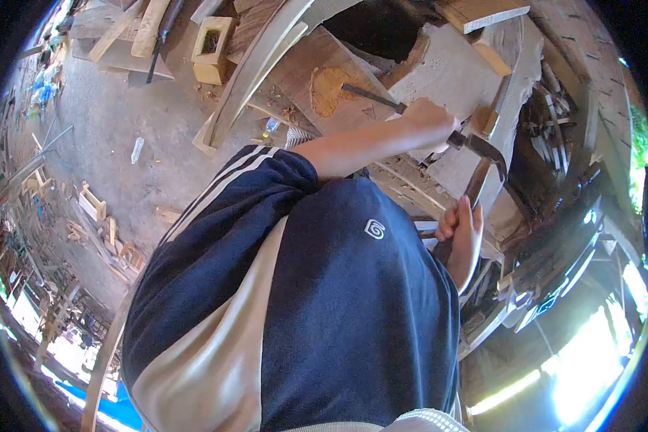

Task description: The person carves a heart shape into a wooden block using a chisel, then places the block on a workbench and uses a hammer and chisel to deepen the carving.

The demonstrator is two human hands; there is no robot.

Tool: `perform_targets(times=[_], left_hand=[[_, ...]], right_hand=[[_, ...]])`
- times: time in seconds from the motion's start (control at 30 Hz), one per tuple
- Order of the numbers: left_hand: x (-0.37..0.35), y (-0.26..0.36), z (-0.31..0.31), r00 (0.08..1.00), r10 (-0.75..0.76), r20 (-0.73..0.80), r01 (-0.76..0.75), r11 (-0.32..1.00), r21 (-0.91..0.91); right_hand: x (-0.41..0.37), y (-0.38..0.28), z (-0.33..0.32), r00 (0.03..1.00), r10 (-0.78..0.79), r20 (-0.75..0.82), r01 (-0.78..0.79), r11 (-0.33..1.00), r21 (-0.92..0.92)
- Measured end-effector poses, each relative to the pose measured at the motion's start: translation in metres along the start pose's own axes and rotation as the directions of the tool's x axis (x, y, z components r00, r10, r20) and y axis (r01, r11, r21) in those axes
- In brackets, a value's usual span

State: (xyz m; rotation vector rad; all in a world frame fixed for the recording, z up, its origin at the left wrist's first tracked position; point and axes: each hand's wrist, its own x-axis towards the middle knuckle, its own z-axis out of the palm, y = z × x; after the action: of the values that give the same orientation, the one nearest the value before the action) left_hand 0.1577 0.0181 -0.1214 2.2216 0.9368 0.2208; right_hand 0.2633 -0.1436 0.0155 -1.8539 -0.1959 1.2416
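Observation:
My left hand is wrapped around a chisel, whose metal blade reaches left onto a brown wooden board. The blade's tip lies at a lighter, orange-coloured carved patch in that board. Lower on the right, my right hand grips the handle of a claw hammer. Its head is right at the butt end of the chisel, just beyond my left fist, with the curved claw pointing away to the right.
Around the board lie a large pale slab, a curved timber piece and a hollow wooden block. A long dark tool rests on planks at upper left. Wood offcuts and a plastic bottle lie on the concrete floor.

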Motion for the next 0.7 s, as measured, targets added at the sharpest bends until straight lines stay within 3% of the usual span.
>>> perform_targets(times=[0.1, 0.17, 0.23, 0.3, 0.33, 0.37, 0.43, 0.5, 0.57, 0.63, 0.7], left_hand=[[0.002, -0.003, 0.005, 0.999, -0.010, -0.045, 0.009, 1.000, -0.027], [0.000, -0.002, 0.000, 0.998, 0.001, -0.065, -0.003, 1.000, -0.030], [-0.003, 0.000, -0.002, 0.996, 0.002, -0.091, -0.005, 0.999, -0.034], [-0.004, -0.001, -0.002, 0.991, 0.024, -0.132, -0.029, 0.999, -0.038], [-0.003, -0.002, -0.003, 0.991, 0.019, -0.134, -0.024, 0.999, -0.033], [-0.003, -0.002, -0.003, 0.994, 0.001, -0.108, -0.006, 0.999, -0.046], [-0.005, -0.003, -0.003, 0.997, -0.020, -0.075, 0.016, 0.998, -0.056], [-0.006, -0.002, -0.006, 0.999, -0.006, -0.042, 0.005, 0.999, -0.039], [-0.006, -0.002, -0.005, 0.999, 0.007, -0.036, -0.008, 1.000, -0.027], [-0.006, -0.002, -0.005, 0.999, 0.018, -0.032, -0.019, 1.000, -0.015], [-0.006, -0.002, -0.006, 1.000, -0.007, 0.005, 0.007, 1.000, -0.021]], right_hand=[[-0.012, -0.012, -0.003, 0.992, 0.081, 0.091, -0.082, 0.997, 0.000], [-0.014, -0.019, -0.016, 0.999, -0.022, -0.037, 0.021, 1.000, -0.019], [-0.010, -0.018, -0.025, 0.994, -0.091, -0.053, 0.088, 0.995, -0.054], [-0.005, -0.010, -0.015, 0.965, -0.170, -0.198, 0.166, 0.985, -0.037], [-0.003, -0.001, -0.006, 0.984, -0.118, -0.132, 0.100, 0.985, -0.139], [-0.004, 0.001, 0.003, 0.985, -0.114, -0.127, 0.096, 0.986, -0.135], [-0.006, -0.001, 0.018, 0.998, 0.050, 0.044, -0.048, 0.998, -0.047], [-0.006, -0.004, 0.000, 0.997, 0.059, -0.048, -0.063, 0.995, -0.078], [-0.012, -0.016, -0.014, 0.995, -0.066, -0.080, 0.058, 0.993, -0.099], [-0.003, -0.007, -0.023, 0.989, -0.086, -0.123, 0.080, 0.996, -0.050], [0.009, 0.010, -0.010, 0.987, -0.091, -0.129, 0.072, 0.988, -0.140]])
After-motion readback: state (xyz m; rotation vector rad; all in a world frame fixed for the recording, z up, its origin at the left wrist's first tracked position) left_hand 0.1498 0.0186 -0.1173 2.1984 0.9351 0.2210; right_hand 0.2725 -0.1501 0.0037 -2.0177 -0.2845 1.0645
